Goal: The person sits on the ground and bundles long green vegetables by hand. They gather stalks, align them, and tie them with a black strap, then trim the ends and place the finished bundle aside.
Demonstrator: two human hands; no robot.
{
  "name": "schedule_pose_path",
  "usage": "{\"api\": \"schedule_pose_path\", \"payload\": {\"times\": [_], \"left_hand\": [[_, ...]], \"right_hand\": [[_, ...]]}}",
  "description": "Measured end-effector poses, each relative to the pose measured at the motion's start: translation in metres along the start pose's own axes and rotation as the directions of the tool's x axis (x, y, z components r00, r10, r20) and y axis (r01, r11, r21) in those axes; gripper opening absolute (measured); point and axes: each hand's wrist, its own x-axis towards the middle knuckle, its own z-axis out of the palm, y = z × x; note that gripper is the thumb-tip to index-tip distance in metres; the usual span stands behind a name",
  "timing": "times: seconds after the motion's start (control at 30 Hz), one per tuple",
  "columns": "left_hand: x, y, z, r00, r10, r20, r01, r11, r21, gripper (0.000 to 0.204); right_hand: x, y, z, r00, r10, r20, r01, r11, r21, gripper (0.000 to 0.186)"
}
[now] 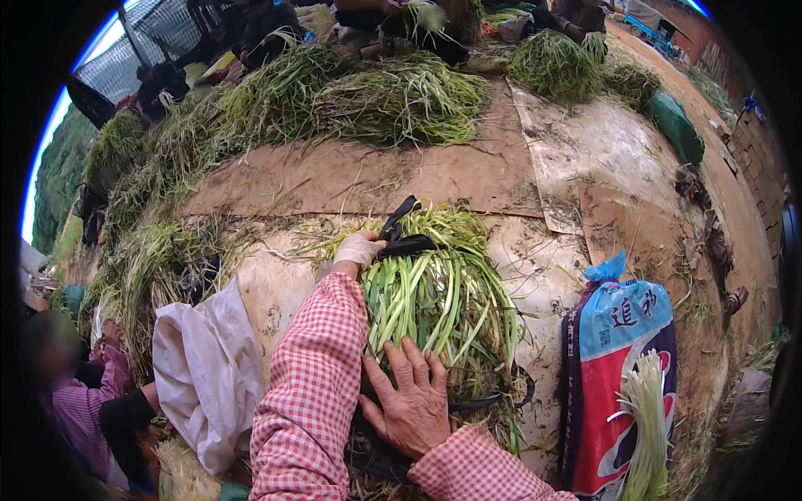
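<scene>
In front of me lies a thick bundle of long, leafy green stalks (430, 301), chive-like, with paler leaves at its far end. My left hand (357, 250), in a pale thin glove, is closed on a black strap (409, 245) that crosses the far part of the bundle. Bare and with fingers spread, my right hand (411, 399) lies flat on the near part of the stalks. Another black band (476, 402) shows beside it at the near end, partly hidden under the bundle.
On the right lies a colourful sack (618, 313) with pale trimmed stalks (647, 426) on it. A white cloth (213, 376) lies left of my arm. Heaps of greens (401, 96) line the far side and left. Several people sit beyond; another person's sleeve (83, 409) is at left.
</scene>
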Motion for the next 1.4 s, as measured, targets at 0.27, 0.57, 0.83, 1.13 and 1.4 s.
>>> {"api": "schedule_pose_path", "payload": {"times": [0.27, 0.57, 0.83, 1.13, 1.4], "left_hand": [[-0.024, 0.013, -0.015, 0.777, -0.130, -0.616, -0.502, 0.462, -0.731, 0.011], [-0.149, 0.048, -0.213, 0.671, -0.066, -0.739, -0.741, -0.108, -0.663, 0.025], [-0.285, 0.003, -0.353, 0.588, -0.071, -0.805, -0.808, -0.020, -0.589, 0.030], [-0.316, -0.113, -0.421, 0.275, -0.109, -0.955, -0.879, 0.373, -0.296, 0.024], [-0.693, -0.216, -0.627, -0.372, -0.167, -0.913, -0.604, 0.790, 0.102, 0.019]], "right_hand": [[-0.005, 0.007, 0.000, 0.998, 0.000, -0.056, 0.003, 0.999, 0.044, 0.048], [-0.002, 0.002, 0.005, 0.990, -0.055, -0.128, 0.057, 0.998, 0.014, 0.044], [-0.015, 0.008, -0.003, 0.988, -0.029, -0.149, 0.016, 0.996, -0.091, 0.043], [-0.023, 0.032, -0.005, 0.986, -0.051, -0.156, 0.050, 0.999, -0.011, 0.040], [-0.017, 0.014, 0.003, 0.991, -0.029, -0.128, 0.019, 0.997, -0.076, 0.041]]}}
